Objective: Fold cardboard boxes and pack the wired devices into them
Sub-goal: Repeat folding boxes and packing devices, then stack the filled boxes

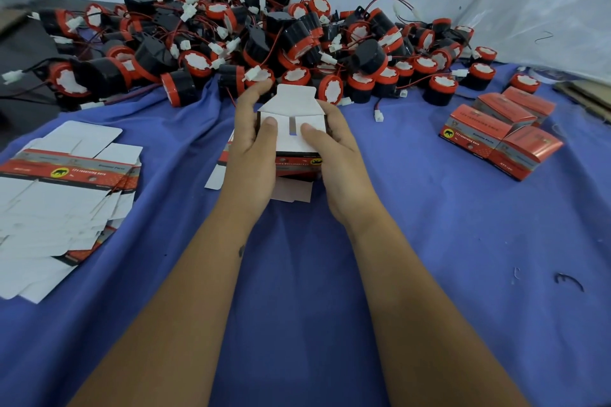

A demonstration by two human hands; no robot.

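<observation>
While both hands grip it, a box [291,129] takes shape.
Left hand [253,139] and right hand [334,142] clasp its sides, thumbs pressing white flaps.

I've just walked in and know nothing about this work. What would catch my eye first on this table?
First, the big heap of black-and-red wired devices piled along the far edge of the blue cloth. At the centre, both hands, the left hand and the right hand, grip a half-folded box, thumbs pressing its white flaps. Flat unfolded boxes lie at the left, finished red boxes at the right.
</observation>
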